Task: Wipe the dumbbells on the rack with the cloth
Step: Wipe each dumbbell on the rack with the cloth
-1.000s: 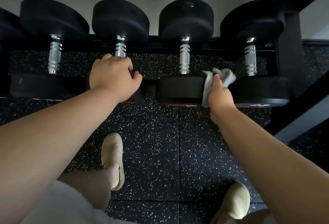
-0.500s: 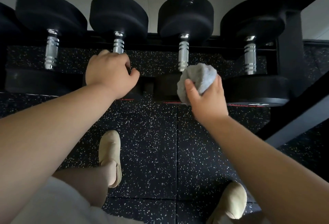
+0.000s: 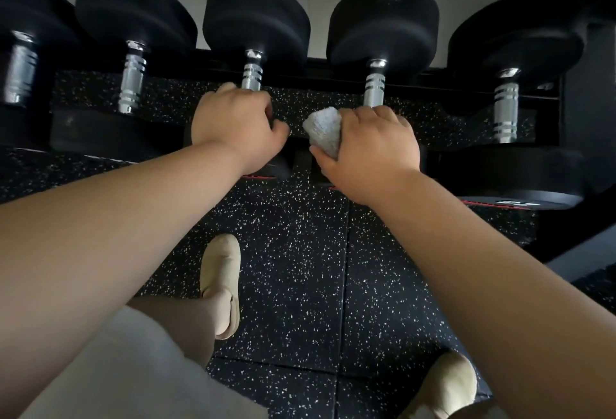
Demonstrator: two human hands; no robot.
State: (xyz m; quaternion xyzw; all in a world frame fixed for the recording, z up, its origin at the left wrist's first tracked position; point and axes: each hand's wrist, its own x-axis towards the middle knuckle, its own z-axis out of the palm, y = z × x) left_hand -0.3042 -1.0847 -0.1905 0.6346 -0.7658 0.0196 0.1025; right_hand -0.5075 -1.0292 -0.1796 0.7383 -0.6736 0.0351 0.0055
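my right hand [image 3: 373, 148]: fingers bunched round cloth [image 3: 322, 130] at 12 | left hand [image 3: 235, 125]: fingers curled gripping dumbbell [image 3: 255, 39] at 11

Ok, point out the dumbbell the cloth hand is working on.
The second dumbbell from the right: the right hand presses the cloth onto it.
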